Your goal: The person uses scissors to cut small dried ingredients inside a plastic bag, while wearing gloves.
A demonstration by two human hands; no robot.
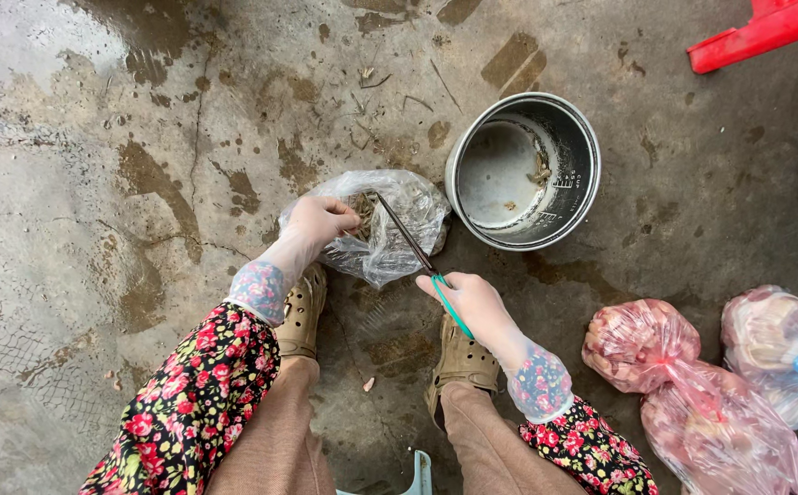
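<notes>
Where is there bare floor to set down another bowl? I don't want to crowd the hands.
Free: the wet concrete left of the clear bag, and the strip between the metal pot and the red stool. Crowded: around the left hand, the right hand with scissors, and the tied pink bags.

The concrete floor (pixel 124 183) is grey, cracked and blotched with dark damp patches, with a wet sheen in the upper left corner. Bits of dry stalk and debris lie scattered across it. Flat, even daylight falls over everything. A red plastic object (pixel 766 27) juts in at the upper right edge.
</notes>
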